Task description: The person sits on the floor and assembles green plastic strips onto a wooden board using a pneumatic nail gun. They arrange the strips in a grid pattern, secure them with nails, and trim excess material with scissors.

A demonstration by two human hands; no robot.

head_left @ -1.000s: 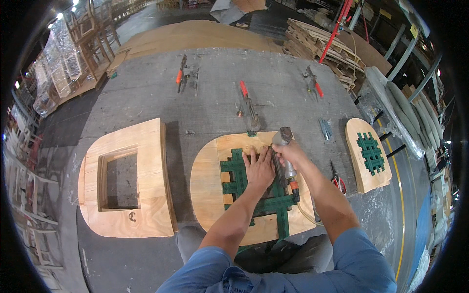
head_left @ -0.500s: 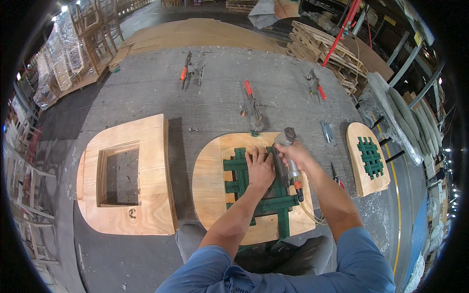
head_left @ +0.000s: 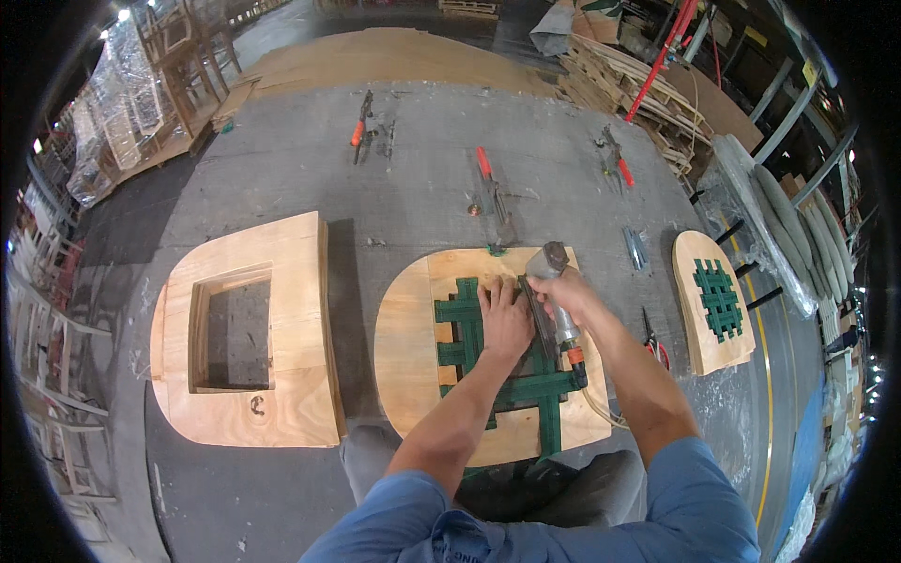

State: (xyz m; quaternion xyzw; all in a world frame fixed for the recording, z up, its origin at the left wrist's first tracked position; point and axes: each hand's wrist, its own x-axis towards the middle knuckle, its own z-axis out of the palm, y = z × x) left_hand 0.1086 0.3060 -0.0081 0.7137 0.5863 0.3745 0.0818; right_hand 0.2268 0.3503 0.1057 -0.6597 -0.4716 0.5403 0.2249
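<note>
Since earlier frame, view shifts slightly; hands barely move. Green webbing (head_left: pixel 535 387) crisscrosses plywood panel (head_left: pixel 404 338) at near edge of grey table (head_left: pixel 413 174). Left hand (head_left: pixel 507 328) lies flat on webbing, fingers slightly spread; right hand (head_left: pixel 568 293) grips air stapler (head_left: pixel 565 326) over panel. Scissors (head_left: pixel 654 344) right; cut-out plywood frames (head_left: pixel 300 310) stacked left.

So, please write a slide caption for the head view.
Left hand on green webbing over a wooden panel, right hand gripping a hose-fed tool.

Blue shirt (head_left: pixel 526 542): dark chest lettering (head_left: pixel 458 554), partly legible. Wooden panel stack (head_left: pixel 300 310), at worktable (head_left: pixel 282 178) left edge: dark curved, letter-like mark (head_left: pixel 257 405).
</note>
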